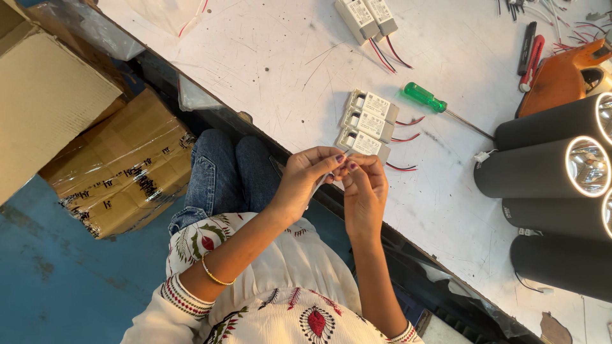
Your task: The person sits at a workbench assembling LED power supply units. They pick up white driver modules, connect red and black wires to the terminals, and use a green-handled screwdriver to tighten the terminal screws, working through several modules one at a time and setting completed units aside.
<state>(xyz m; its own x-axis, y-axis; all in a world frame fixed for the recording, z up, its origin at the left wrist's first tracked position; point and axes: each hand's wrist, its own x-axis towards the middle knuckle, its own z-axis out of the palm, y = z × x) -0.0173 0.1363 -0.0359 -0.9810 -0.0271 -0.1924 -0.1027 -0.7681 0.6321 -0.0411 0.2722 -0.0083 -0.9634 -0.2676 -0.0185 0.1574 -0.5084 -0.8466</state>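
1. A small pale piece, too small to tell what it is, sits pinched between the two hands at the near edge of the bench, just in front of the closest white module.
2. The left hand has its fingers drawn together on the piece from the left; the right hand meets it fingertip to fingertip, its fingers also closed on the same piece. Both hands hang over the bench edge, above the person's lap.
3. Three white rectangular driver modules lie side by side just beyond the hands, each with thin red and black leads trailing to the right. Two more white modules lie at the far edge, well apart from the hands.
4. A screwdriver with a green handle lies to the right of the three modules, its shaft pointing right toward the lamps.
5. Four black cylindrical lamp housings lie stacked on their sides at the right, reflector ends facing right; a white connector sits at the near end of one.
6. An orange tool, a red-handled cutter and loose wire offcuts lie at the top right.
7. Nothing stands between the hands and the nearest module.
8. The bench top is white, scratched and smudged, with a dark front edge. Left of it, brown cardboard boxes bound with printed tape rest on a blue floor.
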